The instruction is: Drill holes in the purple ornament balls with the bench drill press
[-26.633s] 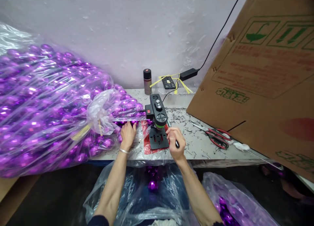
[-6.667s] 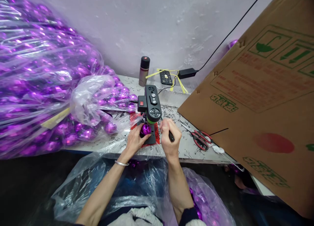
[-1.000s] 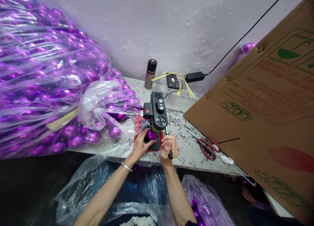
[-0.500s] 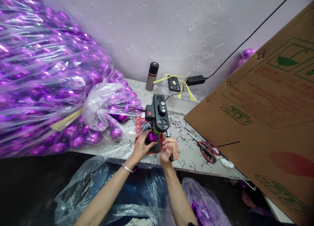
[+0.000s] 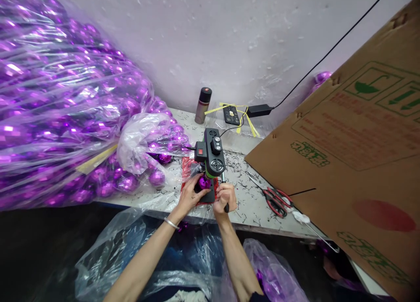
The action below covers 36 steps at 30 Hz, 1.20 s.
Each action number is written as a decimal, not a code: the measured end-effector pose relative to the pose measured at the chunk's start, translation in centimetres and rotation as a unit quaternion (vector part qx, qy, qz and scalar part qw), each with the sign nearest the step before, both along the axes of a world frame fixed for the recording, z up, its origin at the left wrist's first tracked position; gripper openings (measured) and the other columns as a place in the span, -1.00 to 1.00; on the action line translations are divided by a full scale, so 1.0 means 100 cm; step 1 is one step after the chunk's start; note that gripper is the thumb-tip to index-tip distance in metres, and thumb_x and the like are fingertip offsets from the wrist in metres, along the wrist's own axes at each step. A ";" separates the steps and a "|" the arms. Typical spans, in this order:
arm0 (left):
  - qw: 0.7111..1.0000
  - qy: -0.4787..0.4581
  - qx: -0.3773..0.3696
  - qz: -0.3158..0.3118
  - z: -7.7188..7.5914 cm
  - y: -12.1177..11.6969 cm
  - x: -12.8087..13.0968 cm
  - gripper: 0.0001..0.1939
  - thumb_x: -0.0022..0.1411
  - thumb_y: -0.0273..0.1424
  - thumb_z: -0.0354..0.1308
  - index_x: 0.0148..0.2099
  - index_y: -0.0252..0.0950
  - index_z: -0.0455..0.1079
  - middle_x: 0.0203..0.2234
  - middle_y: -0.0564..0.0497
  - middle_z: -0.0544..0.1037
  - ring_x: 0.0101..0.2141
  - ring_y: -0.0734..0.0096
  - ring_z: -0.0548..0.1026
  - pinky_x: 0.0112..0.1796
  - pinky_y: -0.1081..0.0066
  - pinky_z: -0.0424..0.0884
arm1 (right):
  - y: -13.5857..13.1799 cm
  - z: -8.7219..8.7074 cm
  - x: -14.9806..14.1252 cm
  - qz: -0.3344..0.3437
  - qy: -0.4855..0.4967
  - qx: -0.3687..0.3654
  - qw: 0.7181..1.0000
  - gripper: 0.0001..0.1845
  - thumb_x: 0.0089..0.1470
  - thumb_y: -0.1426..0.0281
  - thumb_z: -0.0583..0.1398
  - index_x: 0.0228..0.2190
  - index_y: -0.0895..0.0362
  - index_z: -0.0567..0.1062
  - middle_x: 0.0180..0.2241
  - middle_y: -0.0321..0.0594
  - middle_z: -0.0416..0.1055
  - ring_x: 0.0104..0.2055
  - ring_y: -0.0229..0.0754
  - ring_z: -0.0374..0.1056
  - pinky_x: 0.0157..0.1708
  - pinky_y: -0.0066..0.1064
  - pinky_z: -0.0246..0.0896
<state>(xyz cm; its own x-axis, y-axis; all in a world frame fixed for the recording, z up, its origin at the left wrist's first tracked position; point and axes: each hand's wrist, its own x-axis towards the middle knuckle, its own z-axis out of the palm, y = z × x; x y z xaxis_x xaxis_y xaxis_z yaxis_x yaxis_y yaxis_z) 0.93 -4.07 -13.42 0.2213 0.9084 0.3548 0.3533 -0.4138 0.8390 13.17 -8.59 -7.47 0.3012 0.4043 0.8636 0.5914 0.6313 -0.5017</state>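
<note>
A small black press with a green band (image 5: 211,152) stands on a red mat at the table's front edge. Under its head sits a shiny purple ball (image 5: 204,182). My left hand (image 5: 190,194) cups that ball from the left, fingers curled round it. My right hand (image 5: 223,197) is closed in a fist on the press's black lever handle, just right of the ball. A silver bangle rings my left wrist.
A huge clear bag of purple balls (image 5: 62,118) fills the left. A tilted cardboard box (image 5: 354,153) walls the right. Red-handled scissors (image 5: 274,200), a spray can (image 5: 202,100), a power adapter (image 5: 258,110) and black clippings lie on the table (image 5: 249,210). Plastic bags with balls hang below the edge.
Over the last second both hands stay at the press; the right hand with the lever has dropped slightly. Much earlier the left hand reached into the bag and no ball sat under the press.
</note>
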 end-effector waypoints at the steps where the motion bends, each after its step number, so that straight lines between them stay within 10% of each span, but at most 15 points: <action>1: 1.000 -0.002 0.001 -0.002 0.000 0.000 0.000 -0.43 0.23 -0.22 0.37 0.25 -0.20 0.40 0.13 -0.17 0.58 0.12 0.05 0.55 0.14 0.07 0.47 | 0.000 -0.001 0.000 0.003 -0.007 0.000 1.000 -0.60 0.40 0.33 -0.03 -0.51 0.05 0.29 -0.49 -0.35 0.31 -0.45 -0.26 0.30 -0.40 -0.36 0.23; 13: 0.999 0.001 0.038 0.014 0.005 -0.010 -0.006 -0.42 0.26 -0.23 0.35 0.26 -0.24 0.33 0.09 -0.19 0.58 0.09 0.06 0.57 0.09 0.09 0.51 | -0.008 0.079 -0.006 0.020 0.098 -0.107 0.989 -0.55 0.39 0.37 0.04 -0.59 0.07 0.23 -0.57 -0.37 0.22 -0.46 -0.28 0.27 -0.41 -0.37 0.12; 22: 0.959 0.157 0.227 -0.067 -0.003 -0.102 -0.081 -0.28 0.25 0.02 0.29 0.32 -0.22 0.30 0.10 -0.29 0.54 0.04 0.00 0.58 -0.03 0.13 0.58 | -0.011 0.055 -0.006 0.021 0.065 -0.074 0.995 -0.61 0.37 0.44 0.04 -0.53 0.10 0.34 -0.53 -0.34 0.30 -0.47 -0.29 0.25 -0.42 -0.36 0.10; 26: 0.949 0.164 0.265 0.041 0.023 -0.053 -0.091 -0.53 0.46 -0.13 0.06 0.26 -0.29 0.36 0.04 -0.27 0.56 0.03 0.06 0.56 0.02 0.13 0.51 | -0.010 0.054 -0.007 0.021 0.080 -0.071 0.994 -0.60 0.37 0.44 0.04 -0.55 0.09 0.33 -0.54 -0.34 0.27 -0.46 -0.27 0.28 -0.40 -0.35 0.13; 30: 0.931 0.296 0.122 0.177 0.074 0.039 -0.089 -0.68 0.46 -0.39 -0.02 0.12 -0.40 0.44 0.04 -0.36 0.54 0.05 -0.06 0.51 0.07 0.02 0.41 | -0.009 0.054 -0.006 0.021 0.068 -0.065 0.995 -0.58 0.37 0.44 0.04 -0.57 0.09 0.30 -0.53 -0.33 0.29 -0.45 -0.27 0.29 -0.41 -0.36 0.12; 36: 0.870 0.466 -0.088 0.139 0.109 0.109 -0.079 -0.63 0.26 -0.51 0.19 0.09 -0.59 0.40 -0.05 -0.55 0.54 0.05 -0.28 0.50 0.01 0.03 0.38 | -0.009 0.053 -0.005 0.024 0.060 -0.066 0.996 -0.60 0.36 0.45 0.04 -0.56 0.08 0.30 -0.52 -0.32 0.30 -0.43 -0.26 0.30 -0.41 -0.35 0.12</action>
<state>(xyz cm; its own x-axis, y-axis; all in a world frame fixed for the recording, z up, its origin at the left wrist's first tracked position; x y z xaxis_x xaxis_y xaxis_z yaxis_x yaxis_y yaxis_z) -7.00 6.78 -2.47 0.1020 0.9947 -0.0100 0.9793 -0.0986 0.1767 12.70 -9.52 -2.19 0.3759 0.5282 0.7614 0.4933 0.5815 -0.6469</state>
